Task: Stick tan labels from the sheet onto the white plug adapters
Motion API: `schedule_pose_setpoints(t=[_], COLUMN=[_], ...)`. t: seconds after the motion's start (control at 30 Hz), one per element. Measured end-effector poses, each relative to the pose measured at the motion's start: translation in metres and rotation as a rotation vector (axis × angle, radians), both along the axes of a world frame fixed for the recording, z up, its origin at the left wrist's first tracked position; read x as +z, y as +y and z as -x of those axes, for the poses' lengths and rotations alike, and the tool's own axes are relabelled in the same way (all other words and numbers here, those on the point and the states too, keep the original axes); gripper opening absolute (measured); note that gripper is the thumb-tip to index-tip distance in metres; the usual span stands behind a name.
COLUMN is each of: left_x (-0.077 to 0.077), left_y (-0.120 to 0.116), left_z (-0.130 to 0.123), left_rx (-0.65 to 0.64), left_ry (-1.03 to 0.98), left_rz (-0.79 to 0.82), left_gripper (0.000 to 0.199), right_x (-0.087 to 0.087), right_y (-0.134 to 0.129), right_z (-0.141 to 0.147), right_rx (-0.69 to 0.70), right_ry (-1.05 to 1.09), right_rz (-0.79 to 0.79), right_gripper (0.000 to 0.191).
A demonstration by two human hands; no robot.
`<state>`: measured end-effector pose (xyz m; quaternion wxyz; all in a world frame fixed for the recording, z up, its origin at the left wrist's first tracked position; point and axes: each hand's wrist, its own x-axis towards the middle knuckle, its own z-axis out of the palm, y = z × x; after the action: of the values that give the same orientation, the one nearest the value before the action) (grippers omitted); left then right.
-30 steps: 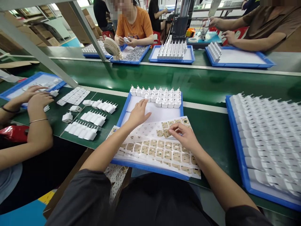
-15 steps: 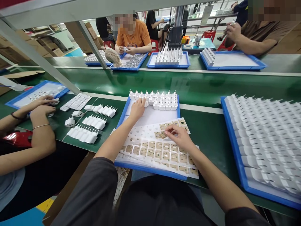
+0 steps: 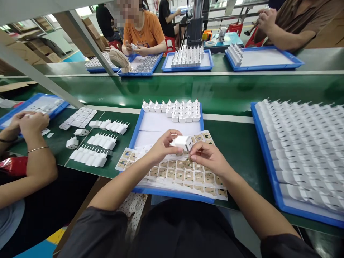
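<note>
My left hand (image 3: 162, 147) grips a white charger plug (image 3: 183, 143) by its sides, with the end that has a port turned toward my right hand. Between the fingertips of my right hand (image 3: 209, 157) is a small tan sticker (image 3: 187, 163), close beside the charger's port end. Below both hands, overlapping sheets of tan stickers (image 3: 172, 174) cover the near part of a blue-rimmed tray (image 3: 136, 129). Several white charger plugs (image 3: 185, 116) stand in rows at the tray's far end, prongs up.
To the right lies a large blue tray (image 3: 264, 163) packed with white chargers. Loose chargers (image 3: 88, 156) lie in groups on the green table at left, near a co-worker's hands (image 3: 33, 122). A slanted metal post (image 3: 53, 80) crosses the left side.
My left hand has come back from the charger rows with a charger plug. My right hand has moved slightly down, carrying a sticker off the sheet. The co-worker's hands at left have shifted left.
</note>
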<state>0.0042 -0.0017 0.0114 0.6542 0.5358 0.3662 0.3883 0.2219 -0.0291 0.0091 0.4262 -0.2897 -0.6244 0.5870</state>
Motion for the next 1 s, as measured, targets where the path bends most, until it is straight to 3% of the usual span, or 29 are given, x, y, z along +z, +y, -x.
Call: schedule_pose_setpoints(t=[0.13,0.37,0.63,0.8,1.0], left_x=[-0.013,-0.026,-0.024,-0.018,-0.016], left_y=[-0.008,-0.013,-0.019,-0.018,-0.018], left_z=[-0.006,-0.001,0.001,0.003,0.002], left_rx=[-0.121,-0.061,-0.081,-0.055,-0.003], left_ry=[-0.062,0.106,0.261,0.307,0.336], left_rz=[-0.073,-0.295,-0.505,-0.507,-0.563], left_gripper=[0.043,0.048,0.072,0.062,0.064], right_x=[0.002,-0.004,-0.007,-0.008,-0.012], right_y=[-0.001,0.001,0.000,0.000,0.000], right_z=[-0.002,0.001,0.008,0.009,0.008], right_rx=[0.030,0.049,0.122,0.113,0.100], right_ry=[0.103,0.129,0.150,0.151,0.135], right_rz=[0.020,0.094,0.119,0.147,0.184], right_gripper=[0.009,0.005,0.005,0.008,0.007])
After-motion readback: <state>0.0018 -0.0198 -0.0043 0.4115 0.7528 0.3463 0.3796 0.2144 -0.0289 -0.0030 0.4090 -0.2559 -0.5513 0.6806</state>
